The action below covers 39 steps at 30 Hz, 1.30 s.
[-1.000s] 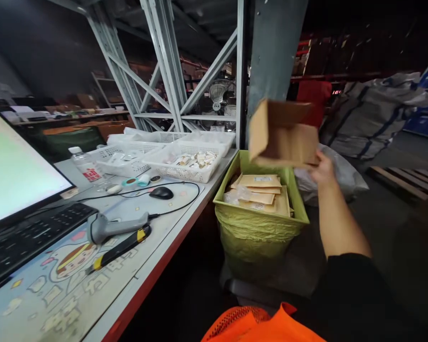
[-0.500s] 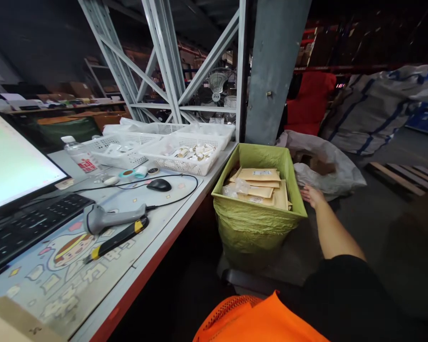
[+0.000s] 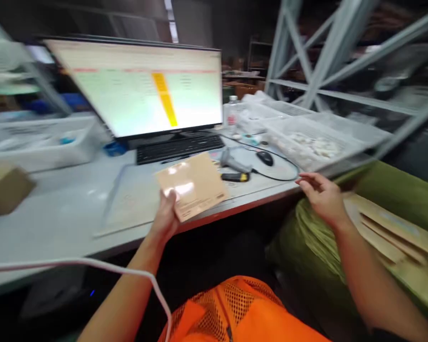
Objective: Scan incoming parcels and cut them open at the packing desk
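1. The white table (image 3: 67, 202) runs across in front of me, and its red-edged front lip passes beneath what I hold.
2. On my right stands the green-lined bin (image 3: 306, 232), with flat kraft envelopes (image 3: 392, 216) inside. It lies just beyond my right forearm and well apart from my left hand.
3. The lit monitor (image 3: 135, 90) stands at the back of the table, with the keyboard (image 3: 178, 146) before it.
4. The tan packet (image 3: 196, 180) is out in front of me, over the table's front edge and the mat; I cannot tell whether its underside touches anything. Its slightly longer axis leads away from my grip to the right, climbing a little towards the far side. The glossy face is up, catching glare, and small print follows the near edge.
5. My left hand (image 3: 166, 216) has it clamped by the left end, thumb on top and fingers below. The whole free length therefore points towards my right side.
6. My right hand (image 3: 323, 197) is the farther one, well apart from that free end, between it and the bin's envelopes. It holds nothing I can make out; the fingers are half curled, and blur hides whether thumb and forefinger meet.
7. Just past the packet's right end lie the grey scanner (image 3: 231, 161), the yellow-and-black knife (image 3: 235, 177) and, farther right, the mouse (image 3: 265, 158).
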Tool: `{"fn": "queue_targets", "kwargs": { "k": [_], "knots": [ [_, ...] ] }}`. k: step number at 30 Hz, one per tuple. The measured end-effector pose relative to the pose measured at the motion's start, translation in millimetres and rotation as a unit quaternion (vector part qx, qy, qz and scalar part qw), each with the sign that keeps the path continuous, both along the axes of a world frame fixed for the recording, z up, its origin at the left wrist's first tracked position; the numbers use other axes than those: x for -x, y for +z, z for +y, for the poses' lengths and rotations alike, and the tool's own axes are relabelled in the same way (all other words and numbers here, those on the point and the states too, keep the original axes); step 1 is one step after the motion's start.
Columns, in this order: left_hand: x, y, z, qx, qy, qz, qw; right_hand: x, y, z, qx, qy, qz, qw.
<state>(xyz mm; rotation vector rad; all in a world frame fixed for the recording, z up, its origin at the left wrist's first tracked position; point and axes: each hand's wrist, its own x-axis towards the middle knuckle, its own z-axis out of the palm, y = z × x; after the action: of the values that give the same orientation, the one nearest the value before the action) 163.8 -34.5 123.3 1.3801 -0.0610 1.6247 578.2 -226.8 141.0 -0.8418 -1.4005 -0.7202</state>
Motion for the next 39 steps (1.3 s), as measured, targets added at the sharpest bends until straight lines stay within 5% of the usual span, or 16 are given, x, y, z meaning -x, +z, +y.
{"fn": "queue_targets", "kwargs": {
  "k": [5, 12, 16, 19, 23, 27, 32, 39],
  "knots": [
    [23, 1.5, 1, -0.009, 0.030, -0.049, 0.998, 79, 75.5, 121, 0.118, -0.172, -0.071, 0.975],
    [33, 12.2, 5, -0.029, 0.068, -0.067, 0.995, 154, 129.6, 185, 0.305, -0.355, -0.089, 0.879],
    [37, 19.2, 16, -0.044, 0.111, -0.076, 0.990, 175, 143.3, 190, 0.342, -0.360, -0.088, 0.864],
    [40, 22.0, 22, -0.054, 0.151, -0.081, 0.984, 180, 144.2, 164, 0.354, -0.312, -0.122, 0.873],
    [45, 25.1, 29, -0.058, 0.190, -0.093, 0.976, 184, 124.6, 107, 0.364, -0.170, -0.262, 0.877],
    [47, 28.7, 34, -0.055, 0.190, -0.095, 0.976, 190, 107.2, 81, 0.360, -0.132, -0.326, 0.864],
    [63, 22.1, 33, -0.046, 0.220, -0.075, 0.971, 179, 127.4, 119, 0.341, -0.218, -0.263, 0.876],
    [133, -12.8, 49, -0.017, 0.360, -0.067, 0.930, 151, 167.5, 203, 0.335, -0.344, -0.128, 0.868]
  ]
}}
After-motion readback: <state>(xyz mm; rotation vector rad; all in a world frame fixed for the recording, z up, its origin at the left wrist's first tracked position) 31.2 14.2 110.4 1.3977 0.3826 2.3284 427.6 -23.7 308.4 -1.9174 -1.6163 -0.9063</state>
